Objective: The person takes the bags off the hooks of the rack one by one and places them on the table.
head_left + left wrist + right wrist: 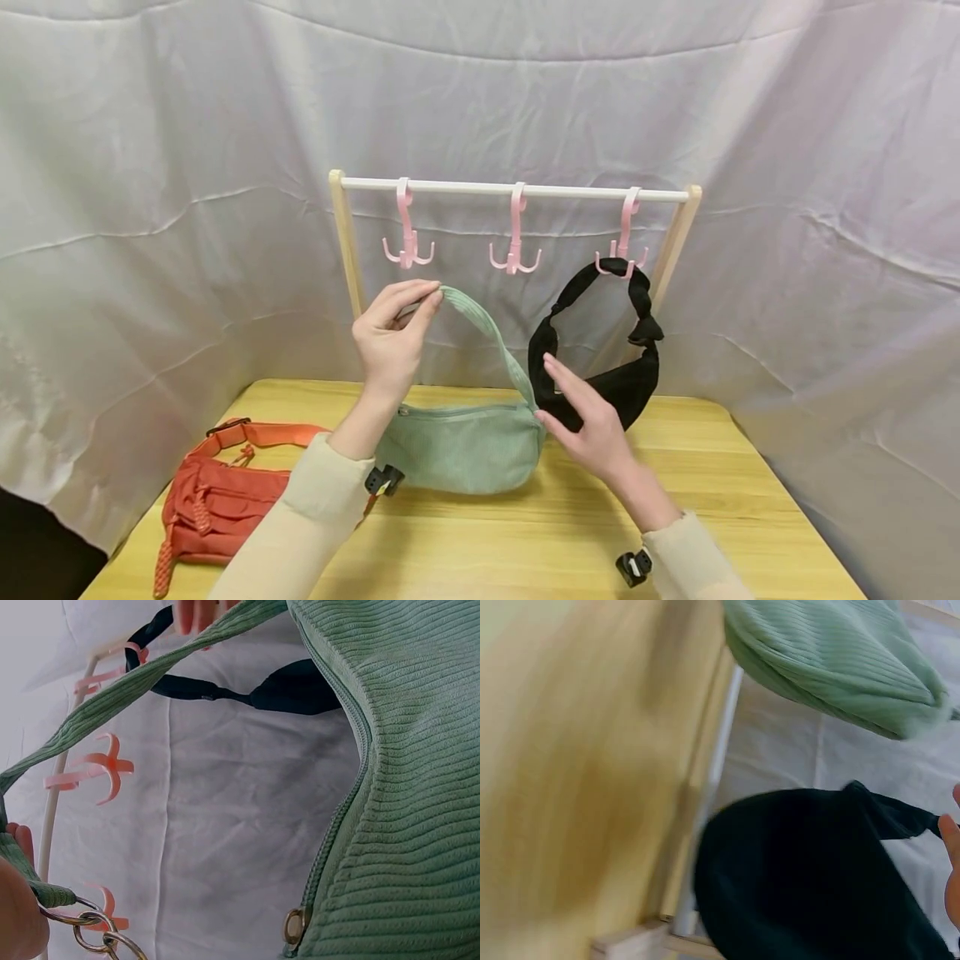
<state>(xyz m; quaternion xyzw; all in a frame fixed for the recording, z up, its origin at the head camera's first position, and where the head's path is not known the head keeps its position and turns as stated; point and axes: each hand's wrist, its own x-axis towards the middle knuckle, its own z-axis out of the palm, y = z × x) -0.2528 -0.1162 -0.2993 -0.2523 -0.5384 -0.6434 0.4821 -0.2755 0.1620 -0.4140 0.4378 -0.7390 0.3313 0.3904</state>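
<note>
My left hand (388, 337) pinches the strap (480, 318) of a pale green corduroy shoulder bag (465, 454), raising it in an arch. The bag hangs low over the table, its zipper along the top; metal rings (94, 930) show by the left hand in the left wrist view. With fingers extended, my right hand (592, 425) is beside the bag's right end, thumb at the strap's base. Behind that hand, a black bag (633, 392) hangs by its knotted strap from the right pink hook (625, 227).
A wooden rack with a white bar (457, 187) stands at the back. Its left pink hook (407, 246) and middle pink hook (515, 242) carry nothing. A red-orange bag (232, 508) lies on the wooden table (675, 492) at left. Grey-white curtains (187, 150) surround the table.
</note>
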